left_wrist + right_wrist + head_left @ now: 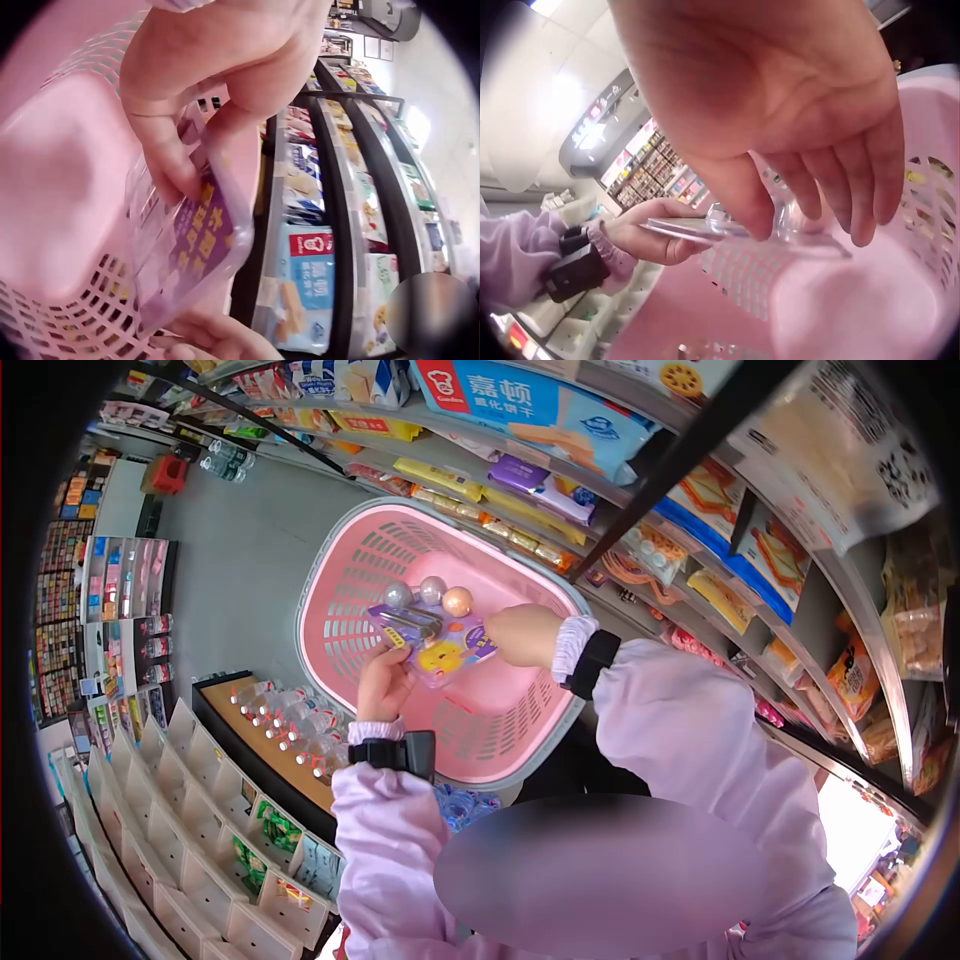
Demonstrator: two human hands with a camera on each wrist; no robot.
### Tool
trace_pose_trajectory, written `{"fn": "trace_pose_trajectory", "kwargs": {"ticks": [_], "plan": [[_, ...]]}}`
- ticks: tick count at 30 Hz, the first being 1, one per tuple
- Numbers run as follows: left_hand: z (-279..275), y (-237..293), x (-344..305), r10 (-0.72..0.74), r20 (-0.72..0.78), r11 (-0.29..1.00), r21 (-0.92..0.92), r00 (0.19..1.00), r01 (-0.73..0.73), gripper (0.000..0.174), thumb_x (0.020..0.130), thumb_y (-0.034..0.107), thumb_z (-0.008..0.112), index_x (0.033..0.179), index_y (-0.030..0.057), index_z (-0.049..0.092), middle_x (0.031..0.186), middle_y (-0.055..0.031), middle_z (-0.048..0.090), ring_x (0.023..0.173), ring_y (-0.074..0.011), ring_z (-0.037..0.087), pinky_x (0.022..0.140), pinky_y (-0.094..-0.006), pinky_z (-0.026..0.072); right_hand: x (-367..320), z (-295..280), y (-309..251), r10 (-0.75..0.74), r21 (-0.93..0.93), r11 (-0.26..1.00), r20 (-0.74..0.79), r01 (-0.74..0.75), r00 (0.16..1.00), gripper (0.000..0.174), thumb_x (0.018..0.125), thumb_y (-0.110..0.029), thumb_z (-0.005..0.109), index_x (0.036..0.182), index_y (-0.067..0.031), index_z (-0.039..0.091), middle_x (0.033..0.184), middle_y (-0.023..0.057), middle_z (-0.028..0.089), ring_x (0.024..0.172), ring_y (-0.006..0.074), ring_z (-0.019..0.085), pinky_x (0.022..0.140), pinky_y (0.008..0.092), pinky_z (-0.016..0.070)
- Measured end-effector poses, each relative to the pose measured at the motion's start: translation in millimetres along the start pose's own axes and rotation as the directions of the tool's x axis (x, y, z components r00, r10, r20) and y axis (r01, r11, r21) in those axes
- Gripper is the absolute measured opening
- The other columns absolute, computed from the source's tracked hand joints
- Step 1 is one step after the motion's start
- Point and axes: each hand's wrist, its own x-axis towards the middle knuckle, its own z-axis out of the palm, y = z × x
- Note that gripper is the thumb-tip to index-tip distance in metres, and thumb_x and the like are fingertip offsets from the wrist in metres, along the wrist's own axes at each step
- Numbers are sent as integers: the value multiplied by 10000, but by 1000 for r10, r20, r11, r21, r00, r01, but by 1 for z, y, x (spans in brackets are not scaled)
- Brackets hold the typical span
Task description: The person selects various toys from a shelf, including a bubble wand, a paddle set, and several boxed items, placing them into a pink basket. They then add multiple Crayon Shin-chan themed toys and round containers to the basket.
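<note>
A purple and yellow blister pack (440,656) with clear plastic is held tilted over the pink basket (480,750). Two greyish balls and an orange ball (457,601) show along the pack's far edge. My left hand (384,682) grips the pack's left side, its thumb on the printed face. At the opposite edge, my right hand (522,635) holds the pack with thumb and fingers. Seen from the left wrist, the pack's purple card (201,229) with yellow lettering stands nearly on edge, with right-hand fingers (217,337) at its lower end.
Shelves of packaged snacks, including a blue wafer packet (540,420), rise close beyond the basket and at the right. Water bottles (290,720) stand on a wooden ledge at the left, near a slotted beige rack (190,800). Grey floor (240,540) stretches out at upper left.
</note>
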Motion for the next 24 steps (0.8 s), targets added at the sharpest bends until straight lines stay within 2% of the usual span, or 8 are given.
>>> {"fn": "trace_pose_trajectory", "kwargs": {"ticks": [4,8,11,12,15,19,22,24], "plan": [[-4,-27,41,-73,-161,997,-11,984,73,339,825,-27,447,1140,100,435,1018,-58,554,902,-175,563,772,-321,497,18,-1,-4,23,-15,1000,-52,-24,998,117,694,-116,552,736,-17,598,738,169,604,667,304,611,583,403,486],[-9,-64,72,-178,-121,982,-92,977,168,365,850,-29,416,1182,120,389,1032,-50,533,899,-198,563,747,-378,519,-7,10,-5,53,-134,990,5,-52,999,177,683,-94,550,847,-31,576,801,117,590,713,283,598,608,384,483],[-34,-98,89,-146,-97,986,-90,985,138,361,852,-22,422,1182,120,388,1033,-53,533,899,-208,563,737,-386,524,-29,8,-17,43,-108,993,-10,-44,999,210,687,-86,547,887,-24,552,829,98,565,747,272,579,643,368,476],[-14,-96,78,-180,-184,977,-147,966,154,351,813,-75,439,1116,102,451,964,-42,564,789,-164,574,656,-294,509,-35,7,-20,18,-25,1000,-4,-18,1000,204,696,-96,540,883,-15,535,849,100,552,774,262,568,679,349,470],[-17,-108,81,-226,-178,974,-16,958,227,321,796,-90,437,1055,91,493,928,-39,570,766,-160,572,601,-292,501,-53,3,-27,-69,66,995,-113,77,991,215,706,-100,535,900,-9,513,873,103,540,795,252,555,709,329,461],[-18,-112,89,-251,-315,915,233,915,331,139,756,-24,510,889,4,539,773,-55,558,640,-153,550,552,-297,490,-95,-13,-32,-21,135,990,-209,50,978,149,700,-47,517,844,-12,497,817,103,529,772,265,562,659,352,466],[-29,-122,96,-230,-314,932,200,921,301,36,737,13,539,772,5,542,675,-43,522,568,-137,504,478,-283,417,-124,-21,-31,65,337,941,-249,23,966,175,753,-68,516,921,-20,510,889,101,554,818,260,563,704,355,460],[-45,-119,100,-274,-270,916,218,923,336,75,744,24,548,810,7,516,696,-48,506,582,-145,493,488,-277,399,-140,-22,-23,150,476,879,-231,-23,961,202,790,-78,507,989,-45,517,951,100,563,854,270,558,727,362,455]]}}
